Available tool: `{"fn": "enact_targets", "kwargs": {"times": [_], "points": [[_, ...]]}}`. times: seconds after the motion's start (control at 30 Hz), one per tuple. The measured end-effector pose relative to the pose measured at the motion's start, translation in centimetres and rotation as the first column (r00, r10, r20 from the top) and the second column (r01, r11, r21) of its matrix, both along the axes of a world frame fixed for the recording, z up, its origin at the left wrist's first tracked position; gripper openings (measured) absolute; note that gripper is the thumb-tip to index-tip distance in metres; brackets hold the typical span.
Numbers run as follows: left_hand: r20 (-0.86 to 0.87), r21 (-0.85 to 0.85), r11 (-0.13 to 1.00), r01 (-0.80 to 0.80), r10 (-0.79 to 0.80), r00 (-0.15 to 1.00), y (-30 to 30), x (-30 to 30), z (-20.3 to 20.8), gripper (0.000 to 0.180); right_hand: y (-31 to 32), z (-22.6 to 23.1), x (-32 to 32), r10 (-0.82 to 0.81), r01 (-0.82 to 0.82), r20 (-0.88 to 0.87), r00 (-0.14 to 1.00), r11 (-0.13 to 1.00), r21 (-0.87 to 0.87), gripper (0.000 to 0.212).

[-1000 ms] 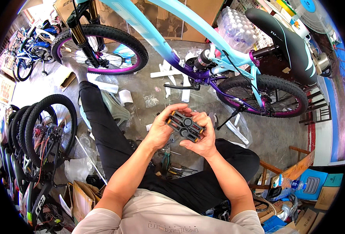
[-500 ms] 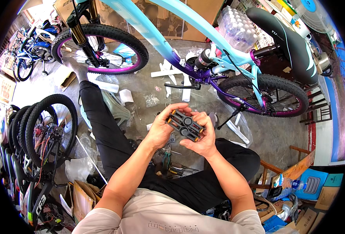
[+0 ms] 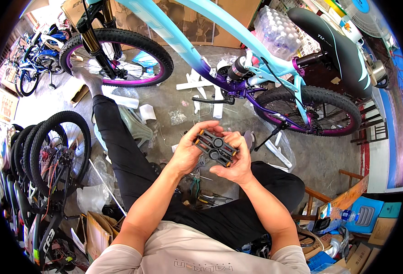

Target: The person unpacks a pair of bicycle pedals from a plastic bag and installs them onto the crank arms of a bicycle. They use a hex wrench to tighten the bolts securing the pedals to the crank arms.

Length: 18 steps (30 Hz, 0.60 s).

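Black pedals (image 3: 215, 148), pinched in left hand (image 3: 187, 153) and right hand (image 3: 235, 162), partly hidden by fingers.

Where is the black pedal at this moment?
In the head view, the pedal is near the centre, held between the left hand and the right hand, above the person's lap and below the blue bicycle.

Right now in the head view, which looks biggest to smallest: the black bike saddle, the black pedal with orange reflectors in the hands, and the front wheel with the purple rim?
1. Front wheel with the purple rim
2. Black bike saddle
3. Black pedal with orange reflectors, though it sits nearest the camera, so its true size is smaller than it looks.
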<state>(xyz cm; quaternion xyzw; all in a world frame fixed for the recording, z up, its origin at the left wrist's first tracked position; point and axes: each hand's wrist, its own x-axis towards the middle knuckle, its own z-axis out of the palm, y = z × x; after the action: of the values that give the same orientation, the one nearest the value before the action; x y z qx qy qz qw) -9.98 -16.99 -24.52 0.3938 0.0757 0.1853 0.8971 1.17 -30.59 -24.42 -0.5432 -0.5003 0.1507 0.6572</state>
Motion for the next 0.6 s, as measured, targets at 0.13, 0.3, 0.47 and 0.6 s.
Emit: {"fn": "enact_targets", "kwargs": {"times": [0.13,0.3,0.47,0.6], "points": [[-0.022,0.006,1.0,0.016,-0.016,1.0,0.1,0.0,0.0,0.054,0.0,-0.3,0.1,-0.015,0.016,-0.034,0.999,0.999,0.03,0.065],[-0.155,0.063,0.996,0.071,-0.06,0.986,0.7,-1.7,-2.5,0.049,-0.2,0.5,0.3,-0.049,0.058,-0.127,0.991,0.996,0.064,0.057],[-0.452,-0.047,0.997,0.067,-0.082,0.888,1.6,-5.0,-9.0,0.024,-0.1,1.3,0.1,-0.134,0.137,-0.13,0.983,0.99,0.02,0.041],[-0.821,0.016,1.0,-0.01,0.019,0.571,2.3,-5.7,-16.4,0.022,-0.4,1.2,0.5,-0.113,0.112,-0.039,0.993,0.993,-0.025,0.039]]}}
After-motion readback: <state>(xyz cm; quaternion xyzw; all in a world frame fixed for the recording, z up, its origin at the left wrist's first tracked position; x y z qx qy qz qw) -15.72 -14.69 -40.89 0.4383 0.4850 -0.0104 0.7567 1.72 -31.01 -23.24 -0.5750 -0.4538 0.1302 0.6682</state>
